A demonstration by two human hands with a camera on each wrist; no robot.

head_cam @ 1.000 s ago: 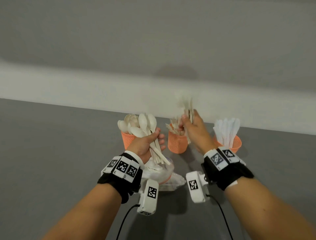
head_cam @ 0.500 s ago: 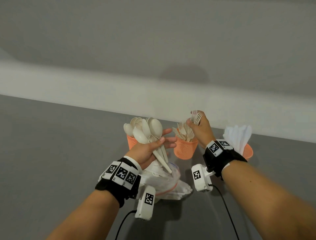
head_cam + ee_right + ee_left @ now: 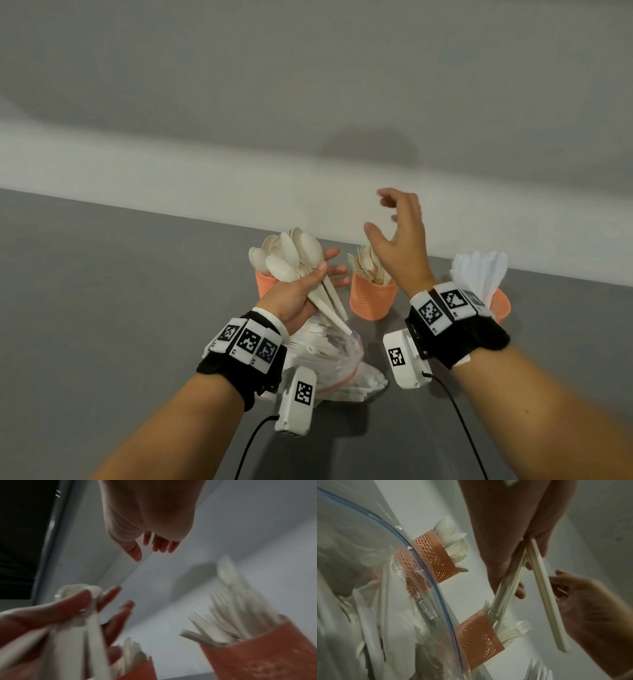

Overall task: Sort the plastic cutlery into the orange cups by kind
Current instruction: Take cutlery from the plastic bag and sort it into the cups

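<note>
Three orange mesh cups stand in a row on the grey table. The left cup (image 3: 265, 283) holds spoons, the middle cup (image 3: 371, 299) holds forks (image 3: 368, 267), and the right cup (image 3: 500, 305) holds white knives (image 3: 481, 270). My left hand (image 3: 301, 291) grips a bunch of cream spoons (image 3: 298, 255) in front of the left cup, handles pointing down toward me. My right hand (image 3: 400, 240) hovers above the fork cup with fingers spread and nothing in it. In the left wrist view the spoon handles (image 3: 544, 588) stick out below my fist.
A clear zip bag (image 3: 337, 359) with more white cutlery lies on the table right under my left wrist. A pale wall base (image 3: 171, 178) runs behind the cups. The grey table (image 3: 85, 308) stretches to the left.
My right hand let its forks go into the middle cup and has lifted above it with fingers spread. My left hand still holds the spoon bunch, almost unmoved.
</note>
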